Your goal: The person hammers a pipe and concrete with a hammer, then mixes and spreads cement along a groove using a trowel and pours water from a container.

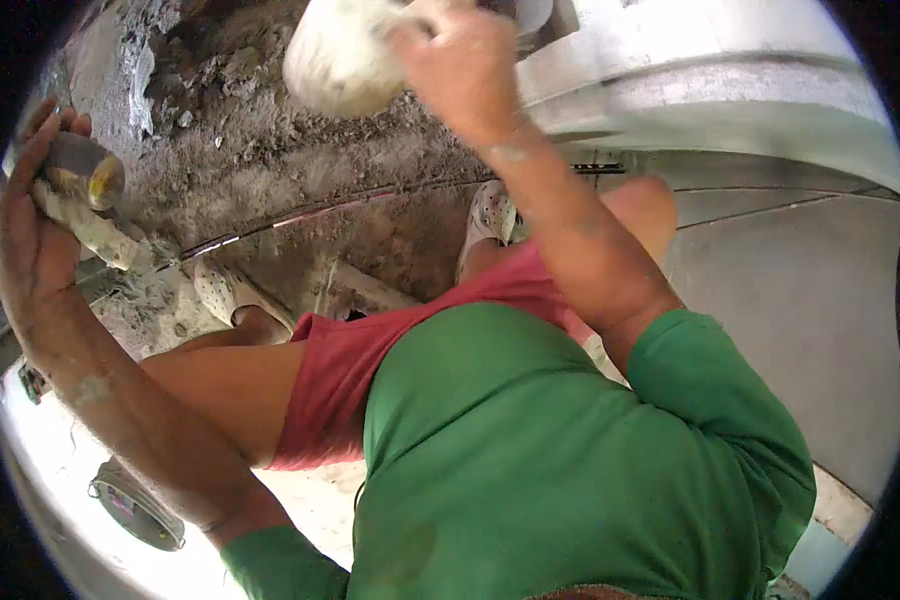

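Note:
At the left edge, my left hand (pixel 35 220) is wrapped round a dirt-covered tool (pixel 95 225). It has a pale shaft and a thick, rounded grey part with a yellow patch at its end. My right hand (pixel 465 75), at top centre, is closed on the edge of a whitish, rounded object (pixel 340 60) hanging over the rough ground. Motion smears the fingers a little, and the object's upper part is cut off by the frame. Dried grey smudges mark both forearms.
Rough, muddy ground (pixel 270 150) lies ahead, crossed by a thin dark rod (pixel 310 212). Pale clogs (pixel 218 290) are on my feet. A curved whitish structure (pixel 690 90) rises at upper right beside a smooth grey surface (pixel 770 300). A round, dark-centred object (pixel 135 510) lies at lower left.

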The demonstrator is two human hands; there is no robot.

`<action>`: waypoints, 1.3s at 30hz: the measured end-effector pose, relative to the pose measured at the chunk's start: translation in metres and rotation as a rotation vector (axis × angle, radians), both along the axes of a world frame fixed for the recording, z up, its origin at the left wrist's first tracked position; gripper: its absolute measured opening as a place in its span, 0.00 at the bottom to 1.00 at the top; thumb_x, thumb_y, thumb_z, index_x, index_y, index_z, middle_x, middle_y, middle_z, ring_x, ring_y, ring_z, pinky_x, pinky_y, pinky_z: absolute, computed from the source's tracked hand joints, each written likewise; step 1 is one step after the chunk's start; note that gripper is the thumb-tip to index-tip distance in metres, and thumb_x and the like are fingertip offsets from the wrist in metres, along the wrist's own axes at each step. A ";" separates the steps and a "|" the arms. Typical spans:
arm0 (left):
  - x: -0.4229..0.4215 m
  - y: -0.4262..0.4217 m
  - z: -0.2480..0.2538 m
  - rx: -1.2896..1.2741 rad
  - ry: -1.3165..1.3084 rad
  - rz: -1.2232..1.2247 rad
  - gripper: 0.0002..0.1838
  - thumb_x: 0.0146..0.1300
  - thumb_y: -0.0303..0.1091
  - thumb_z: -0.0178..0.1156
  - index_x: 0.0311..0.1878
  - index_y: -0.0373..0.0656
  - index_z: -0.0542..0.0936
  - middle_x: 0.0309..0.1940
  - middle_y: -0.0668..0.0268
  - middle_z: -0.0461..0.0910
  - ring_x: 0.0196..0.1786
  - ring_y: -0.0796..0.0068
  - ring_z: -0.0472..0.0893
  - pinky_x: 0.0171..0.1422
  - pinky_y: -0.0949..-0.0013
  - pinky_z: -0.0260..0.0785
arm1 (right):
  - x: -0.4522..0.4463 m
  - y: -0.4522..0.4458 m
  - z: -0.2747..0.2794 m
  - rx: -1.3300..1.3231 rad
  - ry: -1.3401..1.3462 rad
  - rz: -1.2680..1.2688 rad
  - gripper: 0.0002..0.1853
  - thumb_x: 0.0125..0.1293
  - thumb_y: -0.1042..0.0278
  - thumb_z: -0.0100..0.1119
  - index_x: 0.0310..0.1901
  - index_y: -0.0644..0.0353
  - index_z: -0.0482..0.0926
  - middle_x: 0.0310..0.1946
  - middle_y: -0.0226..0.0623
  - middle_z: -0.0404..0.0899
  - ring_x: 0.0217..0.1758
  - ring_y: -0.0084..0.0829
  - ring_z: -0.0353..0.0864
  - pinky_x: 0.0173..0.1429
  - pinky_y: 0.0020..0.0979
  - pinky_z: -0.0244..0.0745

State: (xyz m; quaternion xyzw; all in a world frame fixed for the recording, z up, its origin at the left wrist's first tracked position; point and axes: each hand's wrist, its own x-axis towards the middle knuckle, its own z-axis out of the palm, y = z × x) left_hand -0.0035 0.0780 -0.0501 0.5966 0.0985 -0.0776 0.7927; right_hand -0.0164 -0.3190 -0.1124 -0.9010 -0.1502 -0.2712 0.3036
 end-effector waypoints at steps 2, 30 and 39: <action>-0.003 0.000 -0.004 0.146 -0.047 0.098 0.21 0.62 0.27 0.65 0.58 0.36 0.76 0.44 0.58 0.83 0.48 0.70 0.83 0.50 0.68 0.78 | -0.019 0.011 -0.021 -0.087 0.068 0.069 0.13 0.59 0.58 0.65 0.29 0.61 0.80 0.23 0.47 0.79 0.26 0.51 0.80 0.31 0.45 0.75; -0.004 0.020 -0.008 0.084 0.012 0.171 0.19 0.64 0.26 0.63 0.58 0.37 0.76 0.45 0.60 0.82 0.48 0.70 0.82 0.49 0.68 0.77 | -0.119 0.009 -0.234 0.438 0.722 -0.292 0.17 0.62 0.57 0.61 0.28 0.66 0.76 0.27 0.54 0.80 0.32 0.52 0.81 0.41 0.48 0.73; -0.009 0.041 -0.005 0.069 0.037 0.113 0.19 0.65 0.26 0.62 0.59 0.38 0.74 0.44 0.61 0.81 0.47 0.70 0.81 0.48 0.68 0.77 | -0.119 0.049 -0.204 0.419 0.863 -0.029 0.15 0.62 0.59 0.61 0.31 0.65 0.78 0.25 0.51 0.78 0.30 0.44 0.80 0.39 0.42 0.73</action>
